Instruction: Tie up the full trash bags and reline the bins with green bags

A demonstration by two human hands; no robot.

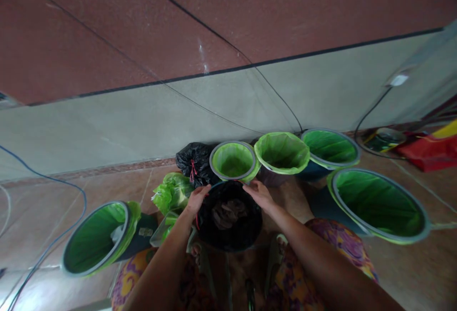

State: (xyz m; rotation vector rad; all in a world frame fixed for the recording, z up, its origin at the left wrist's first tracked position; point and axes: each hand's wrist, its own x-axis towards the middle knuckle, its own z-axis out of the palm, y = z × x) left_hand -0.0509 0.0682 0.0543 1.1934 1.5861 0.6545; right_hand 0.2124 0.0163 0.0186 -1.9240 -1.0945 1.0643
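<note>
Between my feet stands a bin lined with a black bin bag (214,242), with crumpled brown material (228,213) lying inside. My left hand (198,199) is closed on the bag's edge at the far left of the rim. On the far right of the rim, my right hand (260,194) grips the same edge with its fingers. A tied black bag with a red drawstring (194,162) sits just beyond my left hand. Near it lie a bright green bag bundle (173,192) and a clear container (159,235) with green material in it.
Several bins with green liners stand around: a small one (233,161), a full-draped one (282,151), others at right (378,206), and one tilted at left (103,237). A blue cable (76,192) crosses the left floor. Red and yellow items (432,149) lie far right, by the wall.
</note>
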